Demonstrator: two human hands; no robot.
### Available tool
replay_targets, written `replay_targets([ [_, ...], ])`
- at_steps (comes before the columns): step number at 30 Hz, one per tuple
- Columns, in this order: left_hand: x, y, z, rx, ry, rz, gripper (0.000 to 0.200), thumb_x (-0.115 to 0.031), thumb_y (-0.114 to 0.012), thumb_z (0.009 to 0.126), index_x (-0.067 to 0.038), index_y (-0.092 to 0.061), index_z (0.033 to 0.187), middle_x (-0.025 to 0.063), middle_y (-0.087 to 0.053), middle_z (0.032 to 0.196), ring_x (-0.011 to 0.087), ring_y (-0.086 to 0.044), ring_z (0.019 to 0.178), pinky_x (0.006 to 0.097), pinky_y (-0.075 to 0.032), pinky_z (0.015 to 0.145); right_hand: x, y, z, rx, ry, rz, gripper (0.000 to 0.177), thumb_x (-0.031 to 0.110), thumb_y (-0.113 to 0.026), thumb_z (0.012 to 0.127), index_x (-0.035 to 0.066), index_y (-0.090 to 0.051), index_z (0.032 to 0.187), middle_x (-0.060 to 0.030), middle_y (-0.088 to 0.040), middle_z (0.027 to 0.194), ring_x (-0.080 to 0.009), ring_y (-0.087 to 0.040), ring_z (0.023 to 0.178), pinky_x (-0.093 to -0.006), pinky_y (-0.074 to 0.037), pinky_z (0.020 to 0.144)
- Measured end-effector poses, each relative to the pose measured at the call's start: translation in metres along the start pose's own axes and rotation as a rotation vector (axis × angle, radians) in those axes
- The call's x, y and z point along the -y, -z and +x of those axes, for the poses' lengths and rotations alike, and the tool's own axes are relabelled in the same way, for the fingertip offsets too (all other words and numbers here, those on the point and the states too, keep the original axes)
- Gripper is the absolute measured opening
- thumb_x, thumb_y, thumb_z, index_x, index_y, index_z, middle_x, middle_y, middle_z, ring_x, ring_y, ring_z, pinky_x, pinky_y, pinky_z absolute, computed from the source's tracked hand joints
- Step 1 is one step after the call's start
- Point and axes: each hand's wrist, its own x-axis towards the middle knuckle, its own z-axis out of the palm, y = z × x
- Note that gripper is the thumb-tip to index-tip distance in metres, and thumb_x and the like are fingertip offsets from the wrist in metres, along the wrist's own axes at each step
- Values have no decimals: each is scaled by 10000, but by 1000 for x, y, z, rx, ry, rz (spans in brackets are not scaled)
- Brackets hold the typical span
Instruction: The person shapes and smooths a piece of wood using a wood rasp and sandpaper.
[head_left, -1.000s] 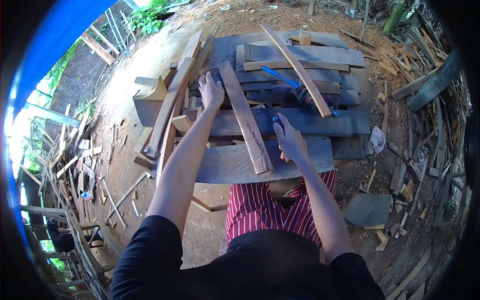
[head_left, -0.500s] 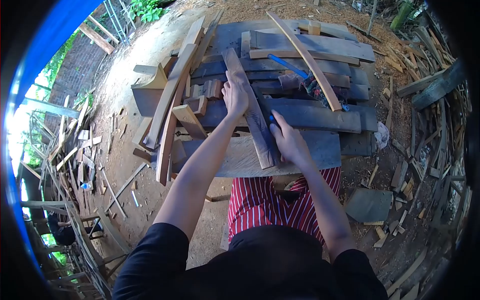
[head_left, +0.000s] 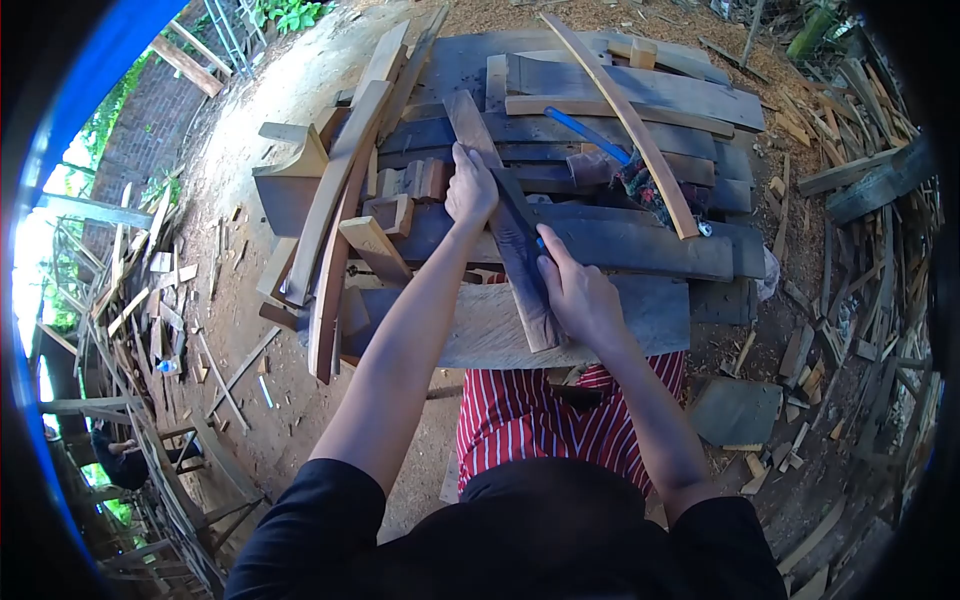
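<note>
A long wooden piece [head_left: 521, 277] slants across the workbench in front of me. My left hand [head_left: 470, 188] is closed round its upper middle. On its right side my right hand [head_left: 580, 292] has its fingers wrapped round a tool with a blue part [head_left: 541, 243] showing at the index finger; most of the tool is hidden. A dark narrow edge lies along the wooden piece between the two hands; I cannot tell whether it belongs to the tool. Under the piece is a broad curved board [head_left: 640, 318] at the bench's near edge.
Long strips [head_left: 340, 190] and small blocks [head_left: 385, 250] lie left on the bench. A thin strip [head_left: 625, 115], a blue-handled item [head_left: 588, 134] and a patterned cloth [head_left: 645, 190] lie right. Scrap wood [head_left: 875, 290] is piled on the ground. A person [head_left: 122, 460] is at far left.
My left hand's fingers have drawn in round the wooden piece. My right hand has shifted slightly down and stays beside it. The bench appears slightly lower in view.
</note>
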Motion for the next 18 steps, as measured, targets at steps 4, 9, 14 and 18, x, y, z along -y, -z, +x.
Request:
replay_targets([
  [4, 8, -3, 4, 23, -51, -35, 524, -411, -253, 985, -134, -276, 1429, 275, -622, 1090, 460, -587, 1025, 516, -445, 885, -11, -8, 11, -83, 33, -20, 454, 343, -379, 979, 210, -364, 1413, -273, -652, 866, -456, -631, 833, -542, -488, 748],
  [9, 7, 4, -12, 81, -114, 47, 510, -380, -271, 986, -107, -300, 1415, 273, -619, 1094, 442, -597, 982, 472, -389, 933, -16, -10, -4, -43, 15, 141, 459, 338, -378, 980, 218, -350, 1422, -266, -649, 794, -460, -631, 776, -544, -492, 717],
  [14, 10, 2, -48, -72, -236, 206, 443, -301, -385, 965, -104, -422, 1361, 166, -459, 1182, 351, -393, 1109, 504, -282, 955, -23, -16, -38, -88, 25, 50, 474, 333, -395, 979, 206, -333, 1431, -252, -642, 729, -454, -628, 705, -545, -495, 653],
  [18, 23, -13, -78, -224, -253, 193, 453, -227, -446, 942, -108, -404, 1377, 146, -413, 1158, 319, -380, 1097, 479, -260, 968, -22, -23, -66, -104, 16, 44, 477, 327, -414, 974, 192, -344, 1427, -239, -627, 656, -432, -630, 634, -536, -497, 586],
])
